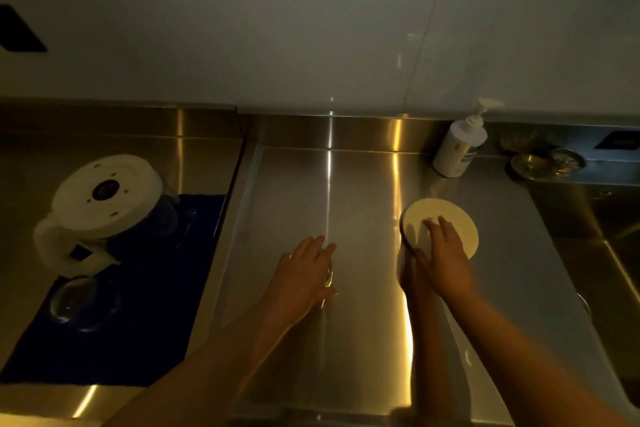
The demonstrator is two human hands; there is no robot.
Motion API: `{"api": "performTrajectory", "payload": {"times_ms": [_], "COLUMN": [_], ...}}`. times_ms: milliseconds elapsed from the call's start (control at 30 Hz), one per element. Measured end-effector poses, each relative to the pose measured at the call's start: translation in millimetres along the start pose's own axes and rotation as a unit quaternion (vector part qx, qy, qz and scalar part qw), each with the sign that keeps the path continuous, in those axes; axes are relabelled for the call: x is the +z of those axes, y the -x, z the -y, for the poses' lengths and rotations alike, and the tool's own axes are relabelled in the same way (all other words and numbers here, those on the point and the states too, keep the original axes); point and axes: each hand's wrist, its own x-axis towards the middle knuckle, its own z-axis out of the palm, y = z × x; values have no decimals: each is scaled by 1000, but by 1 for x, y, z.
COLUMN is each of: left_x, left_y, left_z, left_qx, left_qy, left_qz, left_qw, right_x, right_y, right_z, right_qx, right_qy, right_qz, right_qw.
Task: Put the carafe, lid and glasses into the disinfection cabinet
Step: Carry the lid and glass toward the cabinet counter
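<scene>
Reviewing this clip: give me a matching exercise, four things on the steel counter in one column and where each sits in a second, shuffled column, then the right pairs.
Things:
1. carafe
2. lid
3. soap dispenser
4. glass on the cloth

Places:
A. under the right hand
B. upside down at the far end of the blue cloth
C. by the back wall, next to the sink
D. on the near part of the blue cloth, in front of the carafe

Pairs: 1-B, 2-A, 3-C, 4-D
</scene>
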Motion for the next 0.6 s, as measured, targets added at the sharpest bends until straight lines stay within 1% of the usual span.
{"api": "performTrajectory", "payload": {"times_ms": [100, 167, 267, 367, 433, 500, 600], "left_x": [3, 5, 7, 5, 5, 5, 5], "left_y": [-3, -1, 2, 2, 2, 1, -2], "left_z": [3, 6, 7, 6, 5, 4, 4], "left_qx": [-13, -28, -44, -28, -29, -38, -47], "left_qy": [-4, 14, 51, 60, 66, 61, 59], "left_qz": [-3, -14, -30, -59, -64, -62, -57], "left_qw": [1000, 999, 997, 996, 995, 995, 996], "right_x": [-5, -9, -12, -14, -15, -16, -16], "right_y": [-19, -30, -40, -43, -44, -45, -46], "right_z": [-9, -11, -13, -12, -11, -11, -12], "right_qx": [21, 36, 26, 9, 19, 23, 2], "right_qy": [14, 27, 47, 106, 128, 137, 157], "right_qz": [8, 20, 43, 72, 89, 90, 86], "right_qw": [1000, 999, 998, 992, 988, 986, 984]}}
